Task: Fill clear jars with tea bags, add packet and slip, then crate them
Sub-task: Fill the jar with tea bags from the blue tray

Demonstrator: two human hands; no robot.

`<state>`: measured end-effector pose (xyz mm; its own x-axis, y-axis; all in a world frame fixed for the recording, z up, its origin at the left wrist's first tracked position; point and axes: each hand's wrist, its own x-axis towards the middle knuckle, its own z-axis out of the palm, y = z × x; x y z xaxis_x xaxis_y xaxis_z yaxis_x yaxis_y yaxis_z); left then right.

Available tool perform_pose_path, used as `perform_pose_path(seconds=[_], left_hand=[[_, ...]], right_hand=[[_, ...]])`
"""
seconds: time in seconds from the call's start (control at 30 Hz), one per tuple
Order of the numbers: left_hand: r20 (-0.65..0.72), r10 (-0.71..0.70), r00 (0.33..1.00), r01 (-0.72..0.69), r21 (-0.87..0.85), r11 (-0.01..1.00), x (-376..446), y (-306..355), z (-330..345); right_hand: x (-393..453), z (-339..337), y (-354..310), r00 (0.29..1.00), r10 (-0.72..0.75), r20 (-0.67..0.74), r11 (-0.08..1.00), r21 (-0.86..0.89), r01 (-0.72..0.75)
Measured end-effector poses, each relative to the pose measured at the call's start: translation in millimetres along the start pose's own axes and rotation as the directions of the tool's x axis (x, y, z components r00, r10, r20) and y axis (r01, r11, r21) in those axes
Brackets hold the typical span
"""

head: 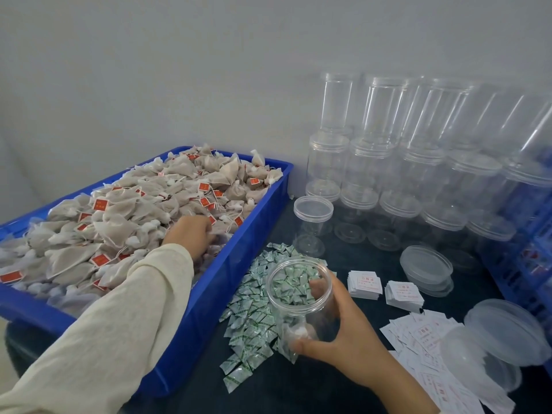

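The open clear jar (300, 297) sits tilted in the right hand (343, 333), fingers and thumb wrapped round its lower wall, held just above the dark table (328, 392) over the heap of green-and-white packets (254, 318); one or two tea bags seem to lie at its bottom, though the plastic blurs them; the left hand (191, 234) reaches into the blue tray (209, 294), fingers curled down among the tea bags (125, 222), apparently gathering some, though what it grips is hidden; so the filling step looks barely begun, and the next move calls for lifting a bunch clear of tangled strings and dropping it through the jar's mouth, then a packet and a slip; the paper slips (366, 283) lie in two neat stacks just right of the jar, with more scattered at the near right; loose lids (425, 265) rest beyond them; stacked empty jars (388, 150) line the wall; red tags on the bags and the red print on the slips are too small to read.
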<state>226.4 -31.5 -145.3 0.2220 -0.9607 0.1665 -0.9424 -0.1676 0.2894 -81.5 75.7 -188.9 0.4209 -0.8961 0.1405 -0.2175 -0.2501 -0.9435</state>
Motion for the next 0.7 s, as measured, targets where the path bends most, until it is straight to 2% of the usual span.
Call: perform_pose_path(seconds=[0.17, 0.3, 0.5, 0.63, 0.7], left_hand=[[-0.197, -0.050, 0.979, -0.028, -0.378, 0.925, -14.8, 13.2, -26.1], [-0.276, -0.044, 0.960, -0.123, -0.560, 0.820, -37.4, 34.4, -57.6], [-0.209, 0.268, 0.940, -0.340, -0.596, 0.727, -78.0, 83.4, -93.8], [-0.160, 0.382, 0.910, -0.365, -0.743, 0.560, -98.5, 112.4, -98.1], [-0.119, 0.434, 0.893, -0.361, -0.764, 0.534, -106.0, 122.4, -92.4]], right_hand=[[-1.9, 0.3, -3.8, 1.000, -0.010, 0.025, 1.000, 0.010, 0.010], [-1.0, -0.6, -8.7, 0.999, -0.023, 0.022, 1.000, -0.001, 0.024], [3.9, -1.2, -12.9, 0.999, -0.033, -0.024, 0.999, -0.036, 0.033], [5.3, 1.7, -17.3, 0.998, -0.057, -0.024, 0.998, -0.014, 0.057], [5.5, 2.3, -19.8, 0.998, -0.068, -0.015, 0.998, -0.005, 0.068]])
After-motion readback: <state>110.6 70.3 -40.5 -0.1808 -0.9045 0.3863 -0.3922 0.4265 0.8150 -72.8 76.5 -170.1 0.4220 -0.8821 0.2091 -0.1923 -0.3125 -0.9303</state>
